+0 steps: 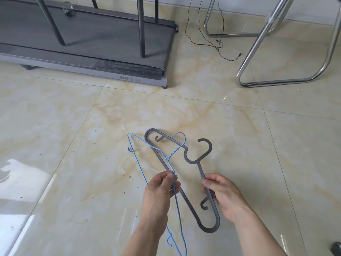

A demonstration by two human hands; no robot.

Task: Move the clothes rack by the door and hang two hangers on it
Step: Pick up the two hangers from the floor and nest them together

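Note:
I hold two hangers low over the tiled floor. My left hand (160, 191) pinches a thin blue wire hanger (136, 159) by its sloping arm, its hook pointing away from me. My right hand (224, 198) grips one arm of a thick dark grey plastic hanger (200, 154), whose hook also points away. The two hangers cross each other between my hands. Dark upright poles (141, 26), perhaps the clothes rack's legs, rise at the top left; their upper part is out of view.
A grey treadmill (103, 52) lies on the floor at the upper left, with the poles standing on or in front of it. A chrome chair frame (258, 48) stands at the upper right, beside loose black cables (208, 43). The glossy marbled floor (73, 126) spreads around me.

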